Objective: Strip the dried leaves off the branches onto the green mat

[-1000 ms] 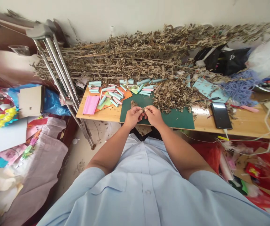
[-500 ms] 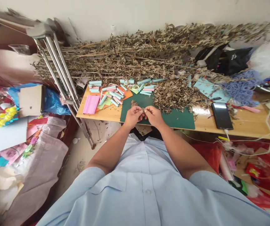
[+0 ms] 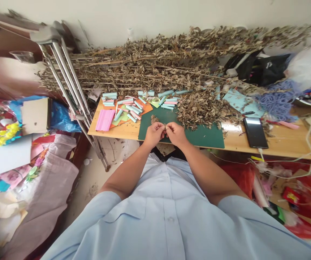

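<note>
My left hand [image 3: 154,134] and my right hand [image 3: 176,133] meet fingertip to fingertip above the near edge of a green cutting mat [image 3: 209,137]. Both are closed in a pinch on a small bit of dried leaf, mostly hidden by the fingers. Just beyond my left hand lies a small clump of dried leaves [image 3: 154,118]. A larger heap of loose dried leaves [image 3: 198,110] covers the mat's far right part. Left of the mat are several rolled paper tubes [image 3: 133,108] in blue and pink, on orange and green paper sheets.
Long dried plant stalks [image 3: 144,68] span the back of the table [image 3: 233,150]. A pink paper stack [image 3: 104,120] lies at the left end; a phone [image 3: 255,133] with a cable and blue cord [image 3: 276,99] are at right. A metal crutch [image 3: 71,86] leans at the left.
My hands stay pinched together in nearly the same place, with only a slight shift of the fingers. Nothing else has visibly moved.
</note>
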A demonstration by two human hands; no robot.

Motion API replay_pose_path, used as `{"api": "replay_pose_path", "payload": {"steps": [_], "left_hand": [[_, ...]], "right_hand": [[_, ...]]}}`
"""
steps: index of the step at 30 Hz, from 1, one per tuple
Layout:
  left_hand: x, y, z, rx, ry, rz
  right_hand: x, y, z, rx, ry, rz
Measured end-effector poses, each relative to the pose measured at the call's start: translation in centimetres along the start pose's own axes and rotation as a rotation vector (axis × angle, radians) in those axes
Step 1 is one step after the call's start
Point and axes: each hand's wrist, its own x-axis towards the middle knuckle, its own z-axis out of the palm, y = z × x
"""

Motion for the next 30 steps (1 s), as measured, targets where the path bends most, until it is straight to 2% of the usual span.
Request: {"api": "replay_pose_path", "payload": {"steps": [5,12,18,23,30], "left_hand": [[0.1,-0.2,-0.2,0.045,-0.024,0.027],[0.0,0.4,-0.4,-0.045,-0.081,-0.009],[-0.2,0.8,-0.4,-0.123,-0.072,-0.058],[-0.3,0.9,-0.3,-0.146,-0.063,-0.061],[-0.2,0.8,-0.5,-0.169,-0.091,-0.051]], "right_hand": [[-0.2,0.2,0.1,-0.086,0.006,-0.033],[0.3,-0.5,-0.6,0.083,-0.061,0.087],[0.6,0.0,-0.5,0.172,0.056,0.171],[0.4,-0.4,-0.5,0.114,0.017,0.118],[0.4,-0.4,-0.7,0.188,-0.007,0.138]]}}
